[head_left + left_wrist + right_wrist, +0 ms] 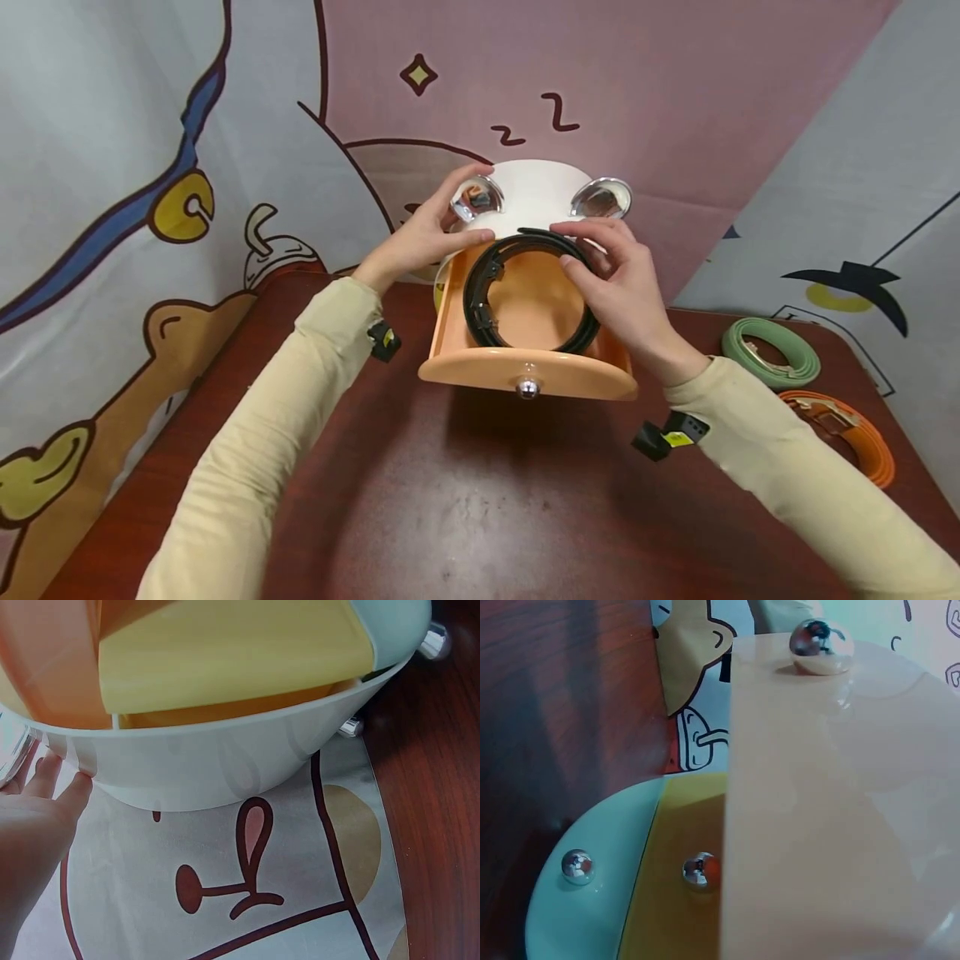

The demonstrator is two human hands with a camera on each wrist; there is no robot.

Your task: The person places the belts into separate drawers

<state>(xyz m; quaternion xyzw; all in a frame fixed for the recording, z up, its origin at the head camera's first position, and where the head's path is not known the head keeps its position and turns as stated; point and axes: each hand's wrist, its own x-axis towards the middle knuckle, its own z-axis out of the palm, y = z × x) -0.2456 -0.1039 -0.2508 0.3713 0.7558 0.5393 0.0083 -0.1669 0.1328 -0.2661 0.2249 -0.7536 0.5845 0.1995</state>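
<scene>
Presently, my left hand is spread wide at the side of the white cabinet, with the thumb near its front edge and the fingers beside a chrome piece. In the left wrist view, my fingertips touch the cabinet's wall, but the rest of that hand is cut off by the border. My right hand is narrow: thumb and finger pinch the upper right part of the black belt. This belt is coiled as a ring inside the orange drawer, which is pulled out. My right fingers cover a part of the ring, and its dark metal pieces on the left are hard to make out. The right wrist view hides both belt and hand, because the drawer front fills much of it; the yellow drawer is partly covered too, and the green drawer is cut by the lower border. On the table, at my right, lie a green belt and an orange belt, both coiled. As for writing, the cloth behind bears two letters "z". The yellow labels on my wrist cameras are too small to be read.
</scene>
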